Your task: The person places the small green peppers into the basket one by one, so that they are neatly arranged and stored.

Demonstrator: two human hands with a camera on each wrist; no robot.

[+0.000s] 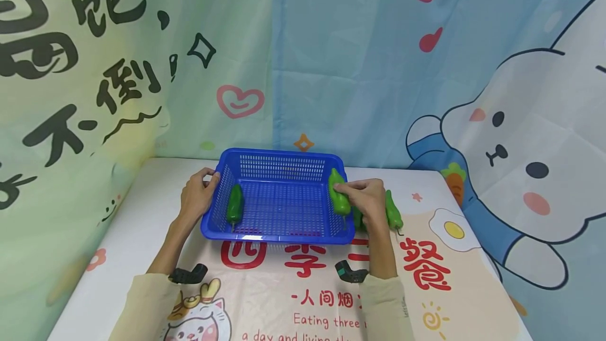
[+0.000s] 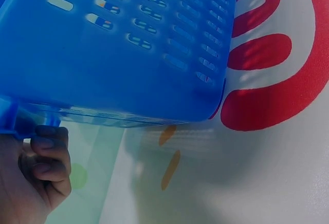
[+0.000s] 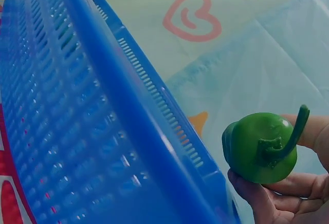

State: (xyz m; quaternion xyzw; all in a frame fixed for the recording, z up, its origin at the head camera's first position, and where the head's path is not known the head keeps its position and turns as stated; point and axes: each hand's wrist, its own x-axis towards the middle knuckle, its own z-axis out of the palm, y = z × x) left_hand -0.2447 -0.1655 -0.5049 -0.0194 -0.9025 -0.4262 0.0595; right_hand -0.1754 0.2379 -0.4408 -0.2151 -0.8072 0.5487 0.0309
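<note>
A blue plastic basket [image 1: 279, 239] with slotted walls stands on the table. My left hand [image 1: 198, 193] grips its left rim, fingers curled under the edge in the left wrist view. At the basket's right end, my right hand [image 1: 368, 196] pinches a light green pepper [image 1: 339, 199] between thumb and fingers. The right wrist view shows that pepper's stem end [image 3: 272, 144] beside the outer rim. Inside the basket, a darker green pepper [image 1: 234, 205] lies near the left wall.
Right of the basket, another green pepper [image 1: 393, 212] lies on the table beside my right wrist. A dark green pepper [image 1: 358, 220] there is mostly hidden by the wrist and basket. A printed cloth [image 1: 326, 309] covers the table, and a printed curtain [image 1: 322, 67] hangs behind.
</note>
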